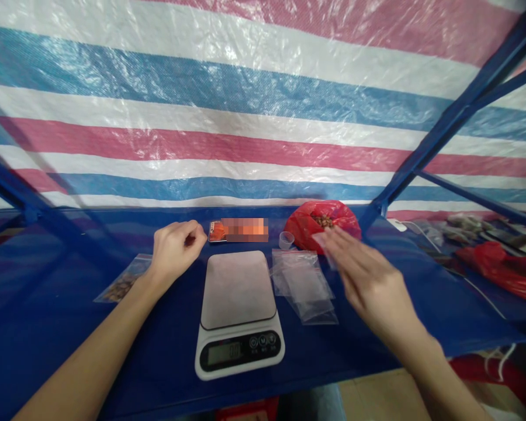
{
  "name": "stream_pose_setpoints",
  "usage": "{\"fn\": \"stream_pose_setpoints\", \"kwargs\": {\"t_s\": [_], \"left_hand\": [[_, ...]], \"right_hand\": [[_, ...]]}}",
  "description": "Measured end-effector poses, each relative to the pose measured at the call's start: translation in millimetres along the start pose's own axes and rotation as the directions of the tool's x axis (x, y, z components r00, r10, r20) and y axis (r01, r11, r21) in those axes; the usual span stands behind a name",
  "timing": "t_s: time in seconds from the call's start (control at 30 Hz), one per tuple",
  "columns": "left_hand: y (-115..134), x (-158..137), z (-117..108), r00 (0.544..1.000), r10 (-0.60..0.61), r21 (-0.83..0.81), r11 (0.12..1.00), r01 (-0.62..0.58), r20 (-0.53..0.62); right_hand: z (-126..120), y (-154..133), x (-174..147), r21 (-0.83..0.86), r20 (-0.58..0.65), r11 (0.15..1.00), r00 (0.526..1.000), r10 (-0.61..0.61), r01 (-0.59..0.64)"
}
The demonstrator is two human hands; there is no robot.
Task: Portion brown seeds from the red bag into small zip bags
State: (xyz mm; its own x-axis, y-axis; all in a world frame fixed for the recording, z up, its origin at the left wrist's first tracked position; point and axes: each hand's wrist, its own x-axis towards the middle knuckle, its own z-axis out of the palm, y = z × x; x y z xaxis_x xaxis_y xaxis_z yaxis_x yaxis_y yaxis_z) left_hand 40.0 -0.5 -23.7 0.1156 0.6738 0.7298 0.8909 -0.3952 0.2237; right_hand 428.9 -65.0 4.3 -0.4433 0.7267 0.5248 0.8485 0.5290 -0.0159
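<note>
Weighing scale (240, 313), taken as clock centre, appears to display 0.0. Step judged in hand: gathering loose contents; next move calls for a controlled scoop. Flat clear bags (307, 289) lie at 3 o'clock; sachet (131, 278) at 9 holds brown pieces (120, 288). Right hand (372, 273), 2 o'clock: fingers pressed together, seemingly pinching translucent plastic (321, 241). Left hand (175, 244), 11 o'clock: fingers curled, grip undeterminable. Clear cup (286, 240), 1 o'clock; red bag (304, 231) beyond, holding similar pieces.

striped tarp (245, 137): behind | blue post (458, 118): slanted | red plastic (502, 270): far right | floor (372, 394): below
</note>
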Motion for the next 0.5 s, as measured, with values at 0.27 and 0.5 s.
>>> {"fn": "stream_pose_setpoints", "kwargs": {"t_s": [0.27,0.5], "left_hand": [[2,0,1,0.999,-0.030,-0.022,0.999,0.031,0.024],[-1,-2,6,0.997,-0.046,-0.013,0.999,0.047,0.063]], "right_hand": [[36,-18,-56,0.193,0.444,0.976,0.879,-0.174,0.096],[31,-25,-21,0.131,0.326,0.985,0.933,-0.153,0.116]]}}
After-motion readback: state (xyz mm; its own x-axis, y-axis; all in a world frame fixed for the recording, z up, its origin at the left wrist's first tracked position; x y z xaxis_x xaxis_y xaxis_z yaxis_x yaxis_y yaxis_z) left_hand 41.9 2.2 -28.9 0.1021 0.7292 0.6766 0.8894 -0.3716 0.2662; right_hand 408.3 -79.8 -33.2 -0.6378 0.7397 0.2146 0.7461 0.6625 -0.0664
